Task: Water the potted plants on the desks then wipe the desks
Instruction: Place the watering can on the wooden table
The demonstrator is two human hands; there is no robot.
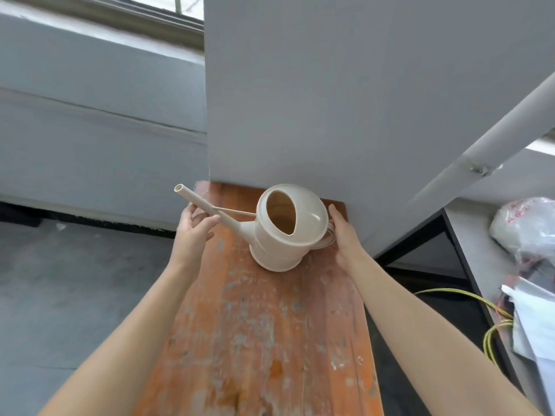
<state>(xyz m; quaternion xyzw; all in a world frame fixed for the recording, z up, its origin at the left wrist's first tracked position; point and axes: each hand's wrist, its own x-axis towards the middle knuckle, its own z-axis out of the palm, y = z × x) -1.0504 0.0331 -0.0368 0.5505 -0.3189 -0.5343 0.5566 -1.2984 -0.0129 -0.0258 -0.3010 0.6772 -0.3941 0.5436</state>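
I find the cream plastic watering can [288, 228] standing on the worn orange wooden board [270, 331] against the grey wall [345, 85]. Left hand [193, 229] fingers curl around its spout; right hand [345, 235] lies open against the handle, not closed.

- We take this for a rough utility or work space, perhaps part of an unfinished building, rather than a furnished room
- Running from 6 o'clock to the centre we see a worn orange board [264, 340], scratched and flecked with pale paint or plaster
- It butts against a plain grey pillar [345, 94] at 12 o'clock
- At 9 o'clock lies bare grey concrete floor [75, 289] below a low grey wall [90, 139]
- At 3 o'clock a white pipe [492, 139] is clamped along the pillar
- At 4 o'clock we see loose yellow cables [492, 325], a plastic bag [528, 226] and papers [534, 325] on a grey ledge
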